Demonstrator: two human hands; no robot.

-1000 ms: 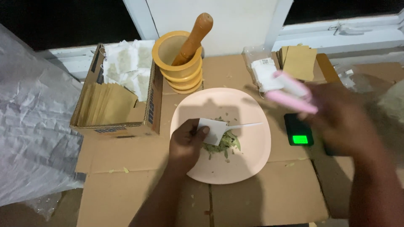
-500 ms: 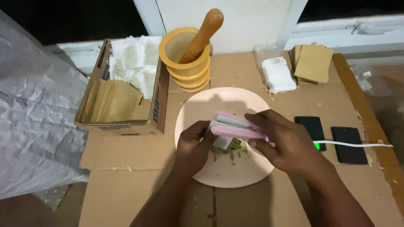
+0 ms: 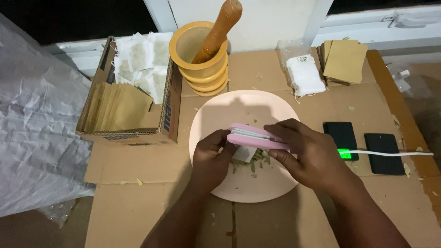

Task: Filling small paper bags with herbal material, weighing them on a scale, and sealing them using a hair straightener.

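My right hand (image 3: 308, 154) grips a pink hand-held sealer (image 3: 252, 137) over the pale pink plate (image 3: 239, 183). The sealer's jaws sit over a small white bag (image 3: 244, 154) that my left hand (image 3: 211, 156) pinches at the plate's middle. Green-brown crushed leaves (image 3: 257, 160) lie on the plate under the bag. Both hands touch the sealer's left end, and most of the bag is hidden beneath it.
A yellow mortar (image 3: 200, 59) with a wooden pestle (image 3: 219, 27) stands behind the plate. A cardboard box (image 3: 128, 108) with filled bags and brown envelopes is at left. White bags (image 3: 305, 76), brown envelopes (image 3: 343, 59), two black devices (image 3: 342, 135) and a white cable (image 3: 395, 153) lie at right.
My right hand brought the pink sealer from the right side down over the plate and set it on the small white bag held by my left hand.
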